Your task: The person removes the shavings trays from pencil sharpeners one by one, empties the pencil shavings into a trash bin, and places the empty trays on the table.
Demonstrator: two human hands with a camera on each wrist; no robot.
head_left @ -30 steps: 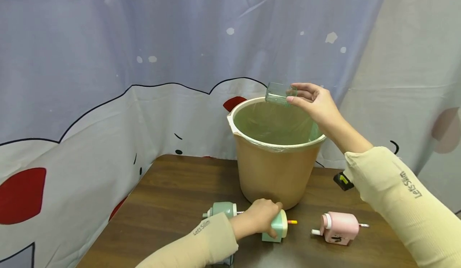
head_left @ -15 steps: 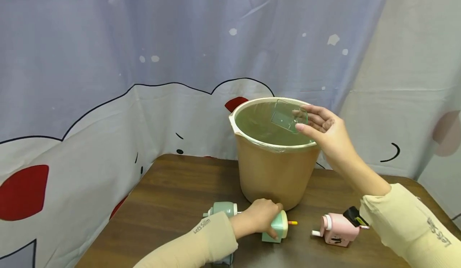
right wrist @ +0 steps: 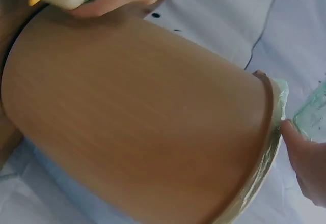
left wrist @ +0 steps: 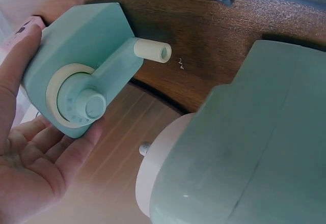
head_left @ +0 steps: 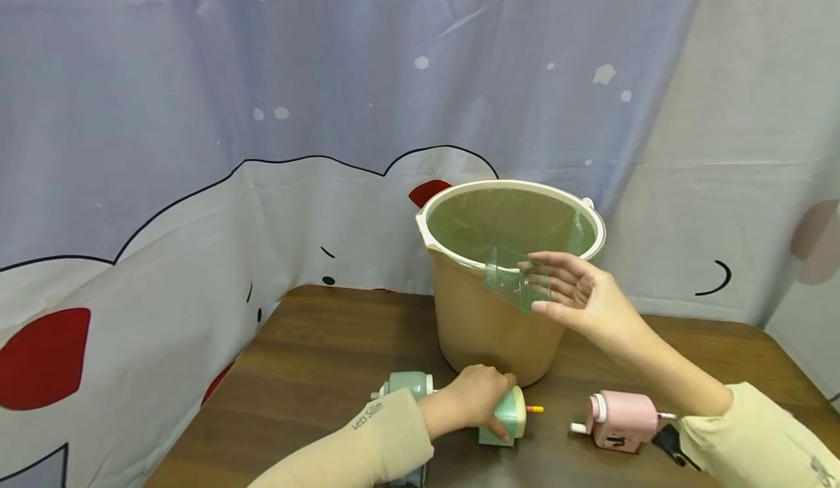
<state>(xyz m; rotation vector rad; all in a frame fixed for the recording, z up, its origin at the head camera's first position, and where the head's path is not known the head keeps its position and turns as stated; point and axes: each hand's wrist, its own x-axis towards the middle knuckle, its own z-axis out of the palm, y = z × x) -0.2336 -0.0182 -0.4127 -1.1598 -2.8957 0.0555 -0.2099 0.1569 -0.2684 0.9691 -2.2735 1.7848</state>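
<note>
In the lower middle of the head view, the left hand [head_left: 475, 399] grips a mint crank sharpener [head_left: 514, 409], thumb on one side and fingers round the other, with an orange-yellow pencil end [head_left: 536, 409] poking out toward the right. The left wrist view shows that sharpener at upper left, its crank handle [left wrist: 152, 50] cream-coloured and pointing right. Right of centre in the head view, the right hand [head_left: 580, 300] holds a clear container [head_left: 504, 281] between thumb and fingers — tilted, and overlapping the near rim of a tan bucket [head_left: 482, 320]. The bucket, lined with a thin green-tinted bag [head_left: 499, 214], stands on a brown wooden table [head_left: 308, 357] behind the mint sharpener. A pink crank sharpener [head_left: 626, 419] sits at lower right, near the right forearm; a second green sharpener [head_left: 408, 382] lies just left of the left hand, partly hidden by the sleeve [head_left: 387, 430]. A patterned curtain [head_left: 328, 72] fills the upper frame — pale blue above, white below.
</note>
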